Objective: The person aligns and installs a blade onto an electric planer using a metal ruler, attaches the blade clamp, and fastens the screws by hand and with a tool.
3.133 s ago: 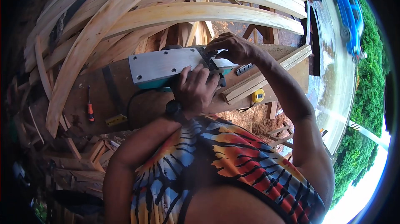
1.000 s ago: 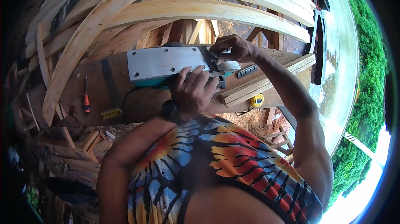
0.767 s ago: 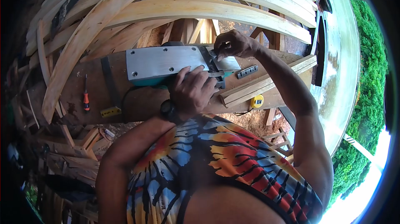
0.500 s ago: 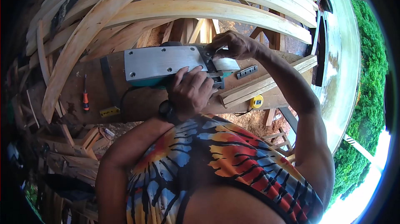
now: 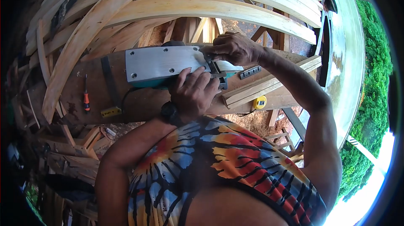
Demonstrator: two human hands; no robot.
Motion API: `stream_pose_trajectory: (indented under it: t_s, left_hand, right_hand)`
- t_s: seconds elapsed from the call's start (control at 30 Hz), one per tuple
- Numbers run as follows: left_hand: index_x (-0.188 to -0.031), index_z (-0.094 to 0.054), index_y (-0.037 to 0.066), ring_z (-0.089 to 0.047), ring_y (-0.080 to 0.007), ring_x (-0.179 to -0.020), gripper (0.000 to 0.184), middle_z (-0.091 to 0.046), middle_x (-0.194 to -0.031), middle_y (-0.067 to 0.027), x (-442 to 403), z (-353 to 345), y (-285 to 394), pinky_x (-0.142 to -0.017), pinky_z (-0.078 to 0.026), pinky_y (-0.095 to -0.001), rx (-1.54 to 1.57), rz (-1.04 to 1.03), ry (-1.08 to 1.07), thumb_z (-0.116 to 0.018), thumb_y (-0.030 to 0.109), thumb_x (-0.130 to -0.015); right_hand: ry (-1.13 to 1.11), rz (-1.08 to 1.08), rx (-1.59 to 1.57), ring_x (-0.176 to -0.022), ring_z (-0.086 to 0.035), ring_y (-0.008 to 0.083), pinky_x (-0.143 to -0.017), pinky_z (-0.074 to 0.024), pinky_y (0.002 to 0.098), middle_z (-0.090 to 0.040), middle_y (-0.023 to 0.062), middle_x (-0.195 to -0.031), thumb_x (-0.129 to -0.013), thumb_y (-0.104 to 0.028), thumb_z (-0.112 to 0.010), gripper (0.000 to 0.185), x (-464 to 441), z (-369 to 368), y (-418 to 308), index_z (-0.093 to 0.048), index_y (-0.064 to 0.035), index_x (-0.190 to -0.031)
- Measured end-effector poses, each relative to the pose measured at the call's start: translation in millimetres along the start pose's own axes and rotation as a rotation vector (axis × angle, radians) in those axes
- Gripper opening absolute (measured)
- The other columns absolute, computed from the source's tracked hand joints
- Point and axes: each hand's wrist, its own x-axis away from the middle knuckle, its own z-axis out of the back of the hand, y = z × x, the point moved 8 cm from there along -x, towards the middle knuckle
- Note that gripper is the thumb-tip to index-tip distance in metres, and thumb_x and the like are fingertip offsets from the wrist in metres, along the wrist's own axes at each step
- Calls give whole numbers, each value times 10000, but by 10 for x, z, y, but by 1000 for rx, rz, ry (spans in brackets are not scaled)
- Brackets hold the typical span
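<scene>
An electric planer [image 5: 151, 64] lies upside down on the wooden bench, its flat metal sole facing up and its teal body showing below. My left hand [image 5: 194, 91] grips the planer's near side, fingertips bent over the sole beside the blade slot. At the far end of that slot, my right hand [image 5: 236, 49] has its fingers pinched together; what they hold is too small and covered to make out. Just right of the planer lies a small dark slotted metal bar [image 5: 250, 73].
Two wooden strips [image 5: 273, 83] and a yellow tape measure [image 5: 259, 102] lie to the right. On the left are a red-handled screwdriver [image 5: 86, 101] and a yellow piece [image 5: 111, 112]. Long timber boards [image 5: 219, 7] span the back; a curved board [image 5: 92, 32] leans at left.
My right hand has shifted slightly and turned over the blade slot, its fingers now nearer the sole's far edge. My left hand and the planer stay nearly in place.
</scene>
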Motion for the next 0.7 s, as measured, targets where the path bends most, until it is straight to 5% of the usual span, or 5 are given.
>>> stream_pose_trajectory:
  t_s: [0.1,0.27,0.5,0.7]
  left_hand:
    - [-1050,-756,114,-667,-250,-1123,194,-667,-1055,-67,-21,33,17,-1010,-461,-491,-14,2,20,-693,237,-914]
    - [-1102,-774,136,-670,-269,-1118,319,-680,-1051,-72,7,-2,8,-1012,-447,-492,-33,-6,16,-803,293,-827]
    - [-1101,-775,135,-668,-265,-1114,315,-674,-1043,-67,6,-3,12,-1000,-448,-494,-36,-9,19,-798,297,-832]
    - [-1102,-776,130,-666,-266,-1120,320,-671,-1046,-65,1,-24,21,-1000,-448,-501,-42,2,24,-799,303,-833]
  right_hand:
    - [-17,-7,9,-830,-718,341,-714,-538,483,-698,134,-873,-982,-289,-690,412,-19,-13,0,-680,-108,-1352]
    - [-43,-12,8,-826,-719,335,-708,-542,475,-706,142,-888,-982,-288,-704,432,-22,-32,17,-670,-92,-1365]
    - [-103,-61,-27,-752,-686,315,-662,-512,433,-680,132,-809,-872,-332,-829,333,-54,37,224,-726,-16,-895]
    - [-100,3,-252,-736,-687,304,-654,-514,428,-694,130,-814,-900,-286,-808,269,-96,41,244,-748,-32,-965]
